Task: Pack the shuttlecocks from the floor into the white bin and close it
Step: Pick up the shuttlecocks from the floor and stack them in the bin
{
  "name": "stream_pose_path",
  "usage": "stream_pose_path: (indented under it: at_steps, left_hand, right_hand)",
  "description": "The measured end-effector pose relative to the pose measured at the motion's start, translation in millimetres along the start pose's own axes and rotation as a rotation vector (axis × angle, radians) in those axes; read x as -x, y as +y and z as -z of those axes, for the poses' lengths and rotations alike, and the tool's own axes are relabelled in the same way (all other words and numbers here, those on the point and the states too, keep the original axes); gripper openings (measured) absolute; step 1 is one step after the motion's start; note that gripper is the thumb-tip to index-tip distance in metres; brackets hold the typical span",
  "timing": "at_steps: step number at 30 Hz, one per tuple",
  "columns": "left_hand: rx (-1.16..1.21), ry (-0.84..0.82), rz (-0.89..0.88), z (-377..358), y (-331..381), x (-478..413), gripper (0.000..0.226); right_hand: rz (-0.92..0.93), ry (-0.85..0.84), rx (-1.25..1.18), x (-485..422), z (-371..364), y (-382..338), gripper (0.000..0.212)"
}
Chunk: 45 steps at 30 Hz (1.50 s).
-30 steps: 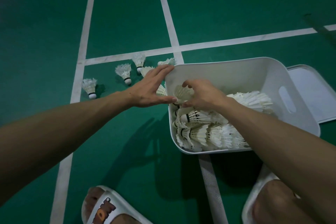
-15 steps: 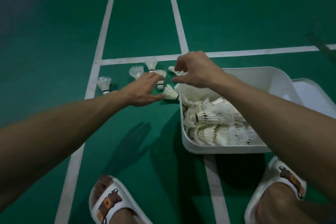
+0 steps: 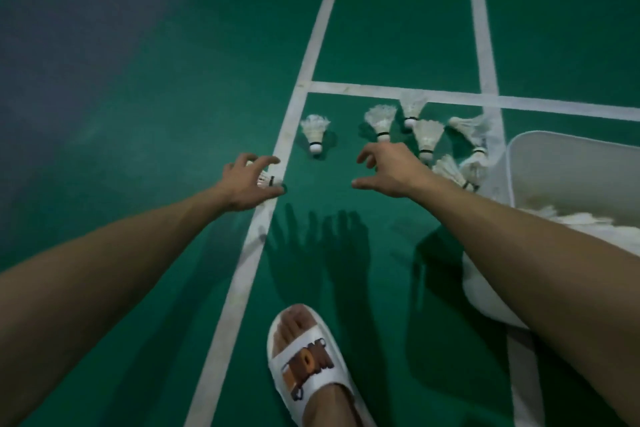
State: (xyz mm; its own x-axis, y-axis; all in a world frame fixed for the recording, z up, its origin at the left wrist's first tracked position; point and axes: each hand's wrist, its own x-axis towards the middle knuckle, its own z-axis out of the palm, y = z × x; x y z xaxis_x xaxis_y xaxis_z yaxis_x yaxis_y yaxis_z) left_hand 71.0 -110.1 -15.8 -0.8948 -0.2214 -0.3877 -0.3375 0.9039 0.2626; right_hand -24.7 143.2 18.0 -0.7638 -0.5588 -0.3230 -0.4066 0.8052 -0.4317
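Green court floor [image 3: 138, 149]: smooth, matte, crossed by white painted lines [image 3: 239, 288] with scuffed edges.

Left grip [image 3: 247, 180] sits over one line, fingers curled round a shuttlecock [image 3: 265, 180]. Its feather skirt is mostly hidden in the palm. The black band and rounded cork end show beside the thumb.

Right grip [image 3: 391, 170] is released, fingers spread and lightly bent, grasping nothing. It hangs low over the floor, just beside the loose shuttlecocks [image 3: 427, 135].

These lie on the floor inside the corner formed by two lines. They have white feather cones with frayed tips and a thin black band above a pale cork, cork ends toward the camera. One lies apart near the left line. The rest cluster toward the bin, and those nearest it are crowded and blurred.

White bin [image 3: 561, 166] stands at the right edge: smooth plastic, rounded corners, thin rim, top open. It is partly cut off by the frame and the right forearm. Inside are packed shuttlecocks [image 3: 571, 218], a blurred feathery white mass whose count cannot be told.

A white slide sandal [image 3: 304, 357] with orange-brown lettering on the strap and bare toes showing is at bottom centre.
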Motion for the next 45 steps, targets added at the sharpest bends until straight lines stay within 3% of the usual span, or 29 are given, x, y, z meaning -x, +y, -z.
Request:
stream_pose_path:
  at_steps: [8, 11, 16, 23, 28, 36, 40, 45]
  left_hand:
    - [0.065, 0.023, 0.019, -15, -10, -58, 0.078]
    - [0.136, 0.089, 0.055, -18, -3, -81, 0.09]
    - [0.169, 0.012, -0.13, -13, 9, -105, 0.102]
    - [0.305, 0.078, -0.157, -2, 32, -142, 0.102]
    - [0.249, -0.029, -0.123, 2, 56, -164, 0.098]
    - [0.209, -0.162, -0.152, 0, 72, -156, 0.08]
    - [0.217, -0.195, -0.213, 5, 84, -139, 0.075]
    - [0.396, -0.221, -0.224, 36, 122, -103, 0.086]
  right_hand:
    - [-0.012, 0.076, -0.088, -65, -31, -1, 0.059]
    - [-0.052, 0.138, -0.119, -82, -31, 13, 0.059]
    - [-0.119, 0.228, -0.099, -104, -26, 39, 0.063]
    - [-0.156, 0.335, -0.037, -130, -20, 56, 0.069]
    - [-0.128, 0.231, 0.005, -144, -14, 69, 0.082]
    - [-0.092, 0.056, -0.048, -128, 0, 76, 0.074]
    - [-0.026, 0.054, -0.064, -114, 19, 66, 0.058]
    - [0.043, 0.167, -0.112, -67, 63, 52, 0.057]
